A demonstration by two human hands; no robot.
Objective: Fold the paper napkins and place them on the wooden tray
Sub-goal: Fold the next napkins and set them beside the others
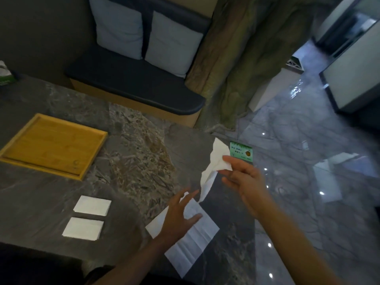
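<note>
My right hand (pixel 241 177) pinches a crumpled white napkin (pixel 216 163) and holds it up above the table's right edge. My left hand (pixel 181 217) hovers with spread fingers over a flat unfolded napkin (pixel 193 239) lying on the dark marble table (pixel 133 151). Two folded napkins sit side by side near the front: one folded napkin (pixel 92 205) and a nearer folded napkin (pixel 83 228). The wooden tray (pixel 53 146) lies at the left with nothing on it.
A green napkin packet (pixel 241 151) lies at the table's right edge behind the lifted napkin. Another green-and-white box (pixel 6 74) is at the far left. A cushioned bench (pixel 133 79) stands behind the table. Glossy floor lies to the right.
</note>
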